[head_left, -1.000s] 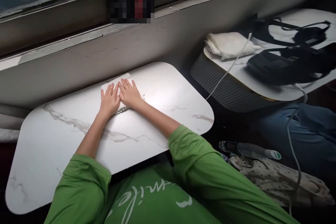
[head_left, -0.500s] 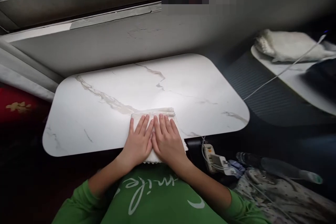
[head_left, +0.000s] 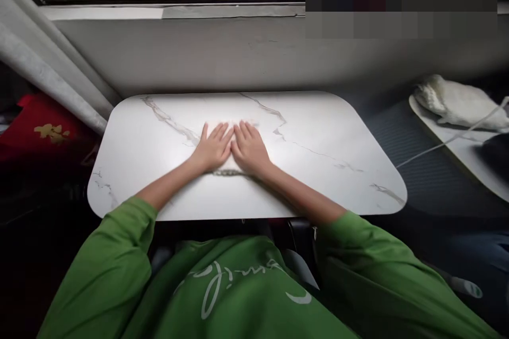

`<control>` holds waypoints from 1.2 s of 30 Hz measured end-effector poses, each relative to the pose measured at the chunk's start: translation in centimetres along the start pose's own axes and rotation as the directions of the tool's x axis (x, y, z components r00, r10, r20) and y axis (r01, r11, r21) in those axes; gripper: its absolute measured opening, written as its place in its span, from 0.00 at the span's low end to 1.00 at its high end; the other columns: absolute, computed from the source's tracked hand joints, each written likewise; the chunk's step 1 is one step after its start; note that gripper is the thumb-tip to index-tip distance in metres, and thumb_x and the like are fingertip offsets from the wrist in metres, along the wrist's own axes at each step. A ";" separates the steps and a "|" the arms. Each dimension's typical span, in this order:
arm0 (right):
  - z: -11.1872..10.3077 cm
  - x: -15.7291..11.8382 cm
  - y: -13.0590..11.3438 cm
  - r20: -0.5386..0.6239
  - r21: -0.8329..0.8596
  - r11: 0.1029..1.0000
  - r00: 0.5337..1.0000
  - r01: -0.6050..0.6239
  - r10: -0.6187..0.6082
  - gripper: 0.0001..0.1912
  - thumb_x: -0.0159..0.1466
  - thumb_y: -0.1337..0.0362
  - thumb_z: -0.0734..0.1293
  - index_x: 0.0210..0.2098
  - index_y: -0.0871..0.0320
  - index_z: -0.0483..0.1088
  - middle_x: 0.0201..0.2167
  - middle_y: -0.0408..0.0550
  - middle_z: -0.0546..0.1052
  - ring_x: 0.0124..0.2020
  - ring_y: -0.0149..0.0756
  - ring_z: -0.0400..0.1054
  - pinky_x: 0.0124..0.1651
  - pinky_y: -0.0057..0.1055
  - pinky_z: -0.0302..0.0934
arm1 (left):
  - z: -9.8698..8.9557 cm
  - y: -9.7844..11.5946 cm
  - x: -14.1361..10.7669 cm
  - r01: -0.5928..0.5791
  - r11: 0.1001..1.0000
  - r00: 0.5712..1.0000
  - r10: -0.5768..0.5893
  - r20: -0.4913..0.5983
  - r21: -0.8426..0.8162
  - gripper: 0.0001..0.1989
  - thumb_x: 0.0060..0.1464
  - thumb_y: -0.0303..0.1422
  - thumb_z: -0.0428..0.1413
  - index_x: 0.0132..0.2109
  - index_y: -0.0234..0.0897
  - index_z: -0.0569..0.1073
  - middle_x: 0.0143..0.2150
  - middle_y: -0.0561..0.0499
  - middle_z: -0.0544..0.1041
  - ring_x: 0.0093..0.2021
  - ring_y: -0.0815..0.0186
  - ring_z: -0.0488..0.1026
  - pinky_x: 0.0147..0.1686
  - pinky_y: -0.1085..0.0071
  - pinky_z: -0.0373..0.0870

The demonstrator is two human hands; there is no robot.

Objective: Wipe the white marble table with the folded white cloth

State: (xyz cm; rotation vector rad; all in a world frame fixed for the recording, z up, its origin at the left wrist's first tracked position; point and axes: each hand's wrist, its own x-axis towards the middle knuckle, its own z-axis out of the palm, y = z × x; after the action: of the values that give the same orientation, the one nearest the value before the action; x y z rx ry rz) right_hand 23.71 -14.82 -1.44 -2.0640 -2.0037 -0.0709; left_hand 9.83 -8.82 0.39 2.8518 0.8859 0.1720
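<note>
Both palms lie flat side by side on a white cloth in the middle of the table. My left hand presses down with its fingers stretched out and its thumb side meeting the other hand. My right hand also rests flat, fingers pointing away from me. Only the cloth's near edge and a little between the hands show; the palms cover most of it. Beneath is a white marbled tabletop with rounded corners.
A grey wall stands behind the table. To the left is a red item with a gold pattern beside a pale curtain. On the right, a fish-shaped plush lies on another white surface, crossed by a white cable.
Both hands have slid the cloth away from my body, from the near edge toward the table's middle. The camera view has shifted and levelled.
</note>
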 end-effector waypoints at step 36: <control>2.1 5.7 -8.5 0.091 0.215 0.926 0.938 0.310 -0.335 0.34 0.70 0.56 0.53 0.69 0.70 0.46 0.70 0.66 0.44 0.71 0.53 0.34 0.68 0.55 0.35 | -3.5 -9.0 -4.9 0.395 0.918 0.918 -0.396 0.018 0.043 0.26 0.68 0.38 0.39 0.69 0.34 0.51 0.72 0.40 0.45 0.71 0.58 0.40 0.67 0.48 0.34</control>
State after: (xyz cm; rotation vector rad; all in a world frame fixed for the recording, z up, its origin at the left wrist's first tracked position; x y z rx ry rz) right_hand 15.27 -8.66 -0.88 -1.6394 -2.3072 0.1950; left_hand 0.27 -3.95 1.97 2.6269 1.4478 0.0683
